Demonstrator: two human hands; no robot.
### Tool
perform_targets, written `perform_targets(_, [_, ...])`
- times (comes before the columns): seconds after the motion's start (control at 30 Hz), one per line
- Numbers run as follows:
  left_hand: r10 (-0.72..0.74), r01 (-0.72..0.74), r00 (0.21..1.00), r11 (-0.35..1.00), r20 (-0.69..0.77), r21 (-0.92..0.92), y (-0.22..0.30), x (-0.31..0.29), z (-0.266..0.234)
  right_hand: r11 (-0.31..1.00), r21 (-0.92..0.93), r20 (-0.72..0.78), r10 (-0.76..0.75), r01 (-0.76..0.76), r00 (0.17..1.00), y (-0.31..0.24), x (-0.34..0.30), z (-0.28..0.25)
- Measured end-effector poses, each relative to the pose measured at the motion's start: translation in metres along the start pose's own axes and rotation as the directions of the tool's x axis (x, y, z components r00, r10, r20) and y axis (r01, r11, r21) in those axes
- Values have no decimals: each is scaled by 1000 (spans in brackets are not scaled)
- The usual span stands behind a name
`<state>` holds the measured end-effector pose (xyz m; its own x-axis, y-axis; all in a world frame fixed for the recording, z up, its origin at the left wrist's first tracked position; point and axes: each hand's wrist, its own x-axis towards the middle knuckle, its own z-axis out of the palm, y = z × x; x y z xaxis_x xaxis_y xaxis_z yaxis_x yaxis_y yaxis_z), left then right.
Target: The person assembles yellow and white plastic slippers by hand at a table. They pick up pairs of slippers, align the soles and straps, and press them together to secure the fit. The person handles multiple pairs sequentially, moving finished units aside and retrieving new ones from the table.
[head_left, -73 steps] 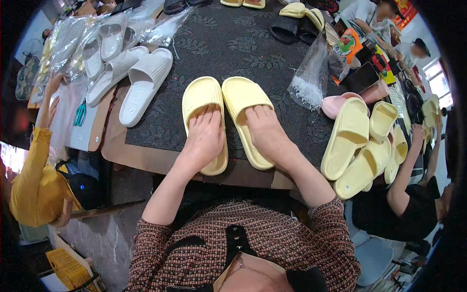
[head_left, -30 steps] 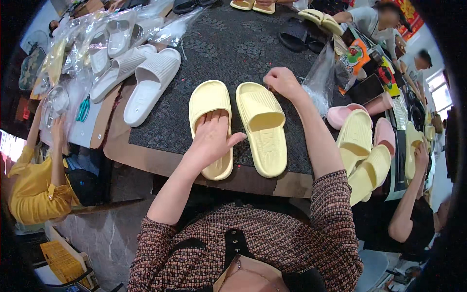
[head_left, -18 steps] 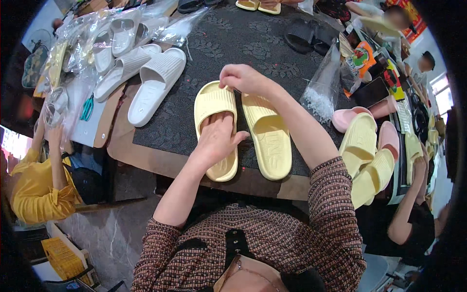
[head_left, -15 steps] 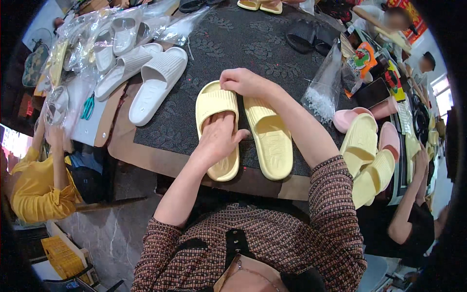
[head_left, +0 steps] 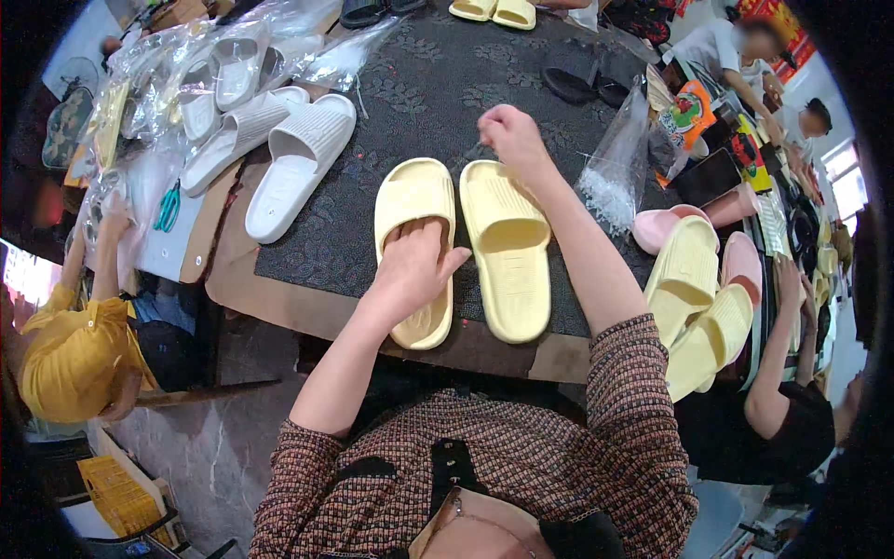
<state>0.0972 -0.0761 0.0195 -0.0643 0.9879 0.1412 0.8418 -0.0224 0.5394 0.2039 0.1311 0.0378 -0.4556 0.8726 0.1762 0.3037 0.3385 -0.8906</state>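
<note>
Two pale yellow slide slippers lie side by side in front of me, toes pointing away. My left hand [head_left: 410, 265] reaches into the left slipper [head_left: 416, 193], fingers stretched out under its ribbed strap and thumb spread over the inner edge. Its fingertips are hidden by the strap. Above the toe of the right slipper [head_left: 512, 298], my right hand [head_left: 514, 140] is closed, with a small dark thing showing at its fingers that I cannot make out.
Grey slippers [head_left: 303, 158], clear plastic bags [head_left: 340, 65] and teal scissors [head_left: 168, 207] lie to the left. On the right are a bag of white bits [head_left: 610, 191], more yellow slippers [head_left: 684, 270] and pink ones [head_left: 742, 261]. Black slippers [head_left: 573, 73] lie farther back. Other people work on both sides.
My right hand has left the toe of the left slipper and moved right and away from me, above the right slipper. My left hand stays inside the left slipper.
</note>
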Motion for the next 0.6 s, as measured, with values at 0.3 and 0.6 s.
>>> perform_targets(0.3, [-142, 159, 957, 986, 252, -49, 20, -1, -9, 724, 681, -40, 190, -112, 981, 12, -50, -10])
perform_targets(0.6, [110, -120, 990, 986, 86, 113, 42, -37, -34, 850, 525, -74, -2, 41, 997, -28, -79, -13])
